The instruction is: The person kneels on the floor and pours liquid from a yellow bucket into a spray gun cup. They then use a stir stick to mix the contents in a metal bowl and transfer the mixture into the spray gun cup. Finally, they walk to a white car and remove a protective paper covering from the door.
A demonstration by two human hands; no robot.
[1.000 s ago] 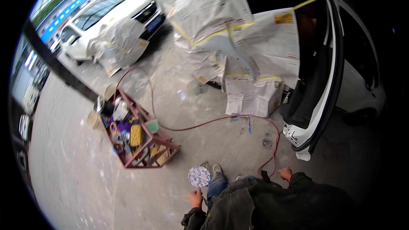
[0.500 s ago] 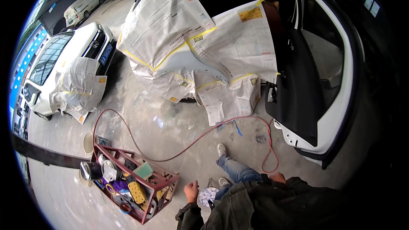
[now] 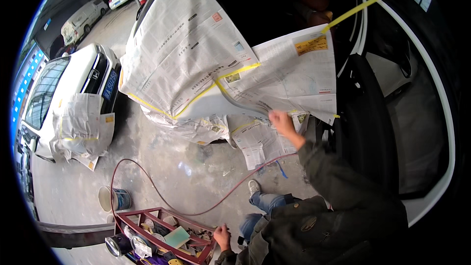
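A pale grey fender panel point(image 3: 206, 104) of a white car shows between sheets of masking newspaper point(image 3: 181, 44) edged with yellow tape point(image 3: 239, 72). My right hand point(image 3: 283, 121) is stretched forward to the lower right end of this panel, at the paper's edge. Its fingers look bent together and slightly blurred; what they grip, if anything, is hidden. My left hand point(image 3: 222, 236) hangs low, curled into a loose fist with nothing visible in it, beside the right end of a dark red tool rack point(image 3: 142, 214).
The rack holds a pale green pad point(image 3: 177, 237), cans and other tools. A pinkish-red hose point(image 3: 216, 205) loops over the concrete floor. A bucket point(image 3: 120, 199) stands behind the rack. At right, a car door point(image 3: 365, 113) hangs open. Another partly papered white car point(image 3: 64, 88) is at left.
My right hand has moved from beside my body forward to the panel's edge. The view has shifted closer to the papered car, and the rack now sits lower in the picture.
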